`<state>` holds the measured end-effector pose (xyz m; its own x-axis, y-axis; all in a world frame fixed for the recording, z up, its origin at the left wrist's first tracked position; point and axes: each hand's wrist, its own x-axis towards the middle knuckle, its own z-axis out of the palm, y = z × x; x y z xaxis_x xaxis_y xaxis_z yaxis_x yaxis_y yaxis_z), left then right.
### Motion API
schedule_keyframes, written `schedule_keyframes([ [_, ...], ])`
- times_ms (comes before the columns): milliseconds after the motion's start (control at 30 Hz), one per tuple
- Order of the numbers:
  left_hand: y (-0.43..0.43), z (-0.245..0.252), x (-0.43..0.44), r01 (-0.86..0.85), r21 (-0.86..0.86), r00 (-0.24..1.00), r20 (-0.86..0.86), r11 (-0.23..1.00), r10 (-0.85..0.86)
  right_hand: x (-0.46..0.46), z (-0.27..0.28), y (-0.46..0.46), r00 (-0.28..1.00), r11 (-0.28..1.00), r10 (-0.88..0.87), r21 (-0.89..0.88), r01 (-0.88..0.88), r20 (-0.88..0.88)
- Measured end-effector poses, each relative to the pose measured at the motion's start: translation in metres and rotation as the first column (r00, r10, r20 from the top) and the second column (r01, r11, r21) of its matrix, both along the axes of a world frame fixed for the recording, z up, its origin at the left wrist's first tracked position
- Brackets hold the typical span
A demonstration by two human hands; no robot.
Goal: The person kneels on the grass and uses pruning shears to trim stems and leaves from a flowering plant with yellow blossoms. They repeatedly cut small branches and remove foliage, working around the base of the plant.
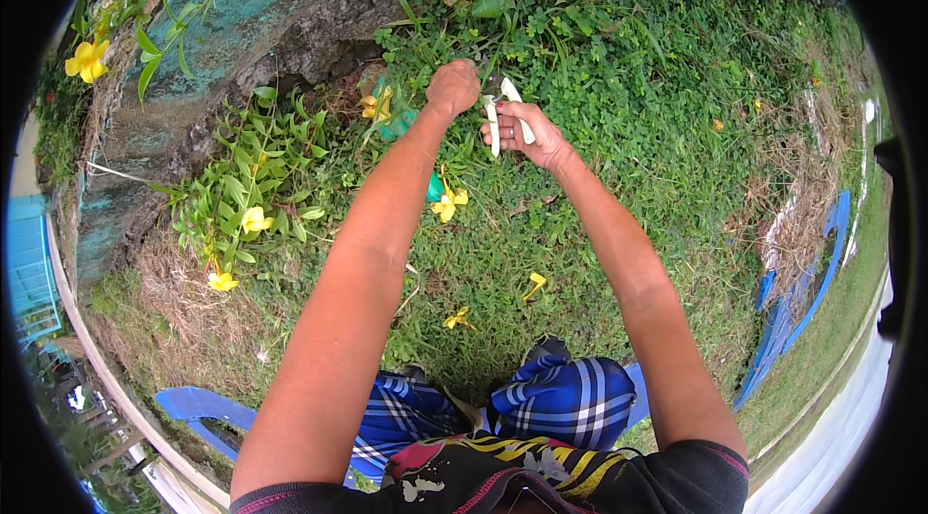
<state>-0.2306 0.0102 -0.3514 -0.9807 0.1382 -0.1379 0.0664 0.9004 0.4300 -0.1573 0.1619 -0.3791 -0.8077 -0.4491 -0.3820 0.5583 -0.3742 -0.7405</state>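
Pruning shears (494, 126) with white handles rest in my right hand (533, 133), fingers wrapped about the grips. The handles are spread and the blades, partly hidden by leaves, point away from me. Just left of the blades, my left hand (455, 87) is closed in a fist on green weeds (487, 66); the stems inside the fist are hidden. Low clover-like plants (609, 71) cover the ground around both hands. A yellow flower (377, 105) and a green plastic-looking piece (397, 125) lie left of my left wrist. Another yellow flower (451, 203) sits below my hands.
A weathered concrete wall (304, 57) with turquoise paint curves along the far left. A leafy flowering branch (250, 180) lies beside it. Dry grass (801, 238) is heaped over a blue object (786, 318) at right. My knees (573, 401) are close below.
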Motion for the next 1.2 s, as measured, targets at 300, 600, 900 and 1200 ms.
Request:
schedule_keyframes([
  [300, -0.021, 0.009, 0.026, 0.218, 0.121, 0.969, -0.149, 0.968, -0.199, 0.060, 0.000, 0.013, 0.996, 0.996, 0.086, -0.006, -0.086, -0.036],
  [600, -0.020, 0.017, 0.034, 0.132, 0.259, 0.980, -0.180, 0.957, -0.086, 0.028, 0.013, 0.024, 0.982, 0.984, 0.171, 0.057, -0.166, -0.086],
  [900, -0.043, 0.030, 0.063, 0.078, 0.307, 0.976, -0.218, 0.949, -0.010, -0.010, 0.023, 0.002, 0.990, 0.961, 0.086, 0.271, -0.053, -0.109],
  [1200, -0.017, 0.043, 0.074, 0.411, -0.297, 0.759, -0.412, 0.862, -0.504, 0.068, 0.006, 0.013, 0.991, 0.988, 0.125, 0.095, -0.120, -0.048],
])
